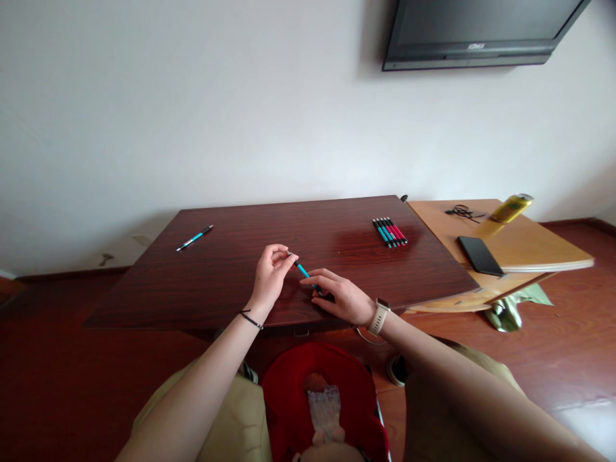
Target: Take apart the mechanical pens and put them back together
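A teal pen with black ends (304, 272) slants between my two hands, just over the dark wooden table (250, 231). My left hand (272, 273) is closed, its thumb and fingertips pinching the pen's upper left end. Around the lower right end, the fingers of my right hand (341, 298) are closed; part of the pen is hidden behind them. Another teal pen (195, 237) lies alone at the table's left side. Toward the right lies a tidy row of several pens (389, 232), teal ones on the left and pink-red ones on the right.
A lighter wooden table (524, 247) adjoins on the right, holding a black phone (479, 255), a thin black cable (462, 212) and a yellow can (511, 208). A television (481, 35) hangs on the wall. Below sits a red seat (283, 385) between my legs.
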Demonstrator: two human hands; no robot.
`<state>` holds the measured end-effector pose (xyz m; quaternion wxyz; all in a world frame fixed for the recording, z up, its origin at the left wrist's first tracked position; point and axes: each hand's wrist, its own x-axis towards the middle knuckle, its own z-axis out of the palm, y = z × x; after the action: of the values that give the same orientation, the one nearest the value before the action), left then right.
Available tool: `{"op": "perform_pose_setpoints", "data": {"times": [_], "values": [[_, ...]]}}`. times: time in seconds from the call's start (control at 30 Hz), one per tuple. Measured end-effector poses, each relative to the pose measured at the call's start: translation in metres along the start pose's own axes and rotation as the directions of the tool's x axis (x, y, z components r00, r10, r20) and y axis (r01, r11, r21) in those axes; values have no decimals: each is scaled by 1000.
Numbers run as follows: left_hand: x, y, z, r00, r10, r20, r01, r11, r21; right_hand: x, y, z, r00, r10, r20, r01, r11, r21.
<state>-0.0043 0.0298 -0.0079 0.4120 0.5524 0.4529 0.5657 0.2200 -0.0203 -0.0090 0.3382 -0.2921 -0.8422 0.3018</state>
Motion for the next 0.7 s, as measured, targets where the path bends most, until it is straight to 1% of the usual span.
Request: {"op": "perform_pose_setpoints", "data": {"times": [0.07, 0.13, 0.33, 0.4, 0.47, 0.53, 0.6, 0.7], "values": [[0, -3, 0, 1000, -6, -3, 6, 1000, 11, -1, 0, 0, 1000, -5, 11, 6, 993, -114], [1, -5, 0, 1000, -4, -4, 4, 1000, 27, -3, 2, 1, 1000, 0, 25, 5, 983, -181], [3, -8, -2, 1000, -9, 1, 9, 998, 67, -6, 7, 1, 1000, -22, -14, 18, 961, -274], [3, -8, -2, 998, -42, 48, 39, 998, 56, -7, 8, 1, 998, -25, -51, 10, 958, -286], [1, -7, -2, 988, -87, 129, 82, 995, 50, -9, 8, -2, 994, -16, -108, -16, 958, -286], [-2, -7, -3, 975, -106, 198, 93, 993, 71, -11, 7, -6, 986, 9, -164, -55, 959, -277], [-5, -7, -5, 971, -81, 224, 55, 991, 123, -13, 7, -14, 976, 44, -215, -103, 957, -273], [-9, -5, -11, 973, -27, 231, -23, 977, 213, -20, 11, -32, 945, 108, -309, -202, 935, -291]]}}
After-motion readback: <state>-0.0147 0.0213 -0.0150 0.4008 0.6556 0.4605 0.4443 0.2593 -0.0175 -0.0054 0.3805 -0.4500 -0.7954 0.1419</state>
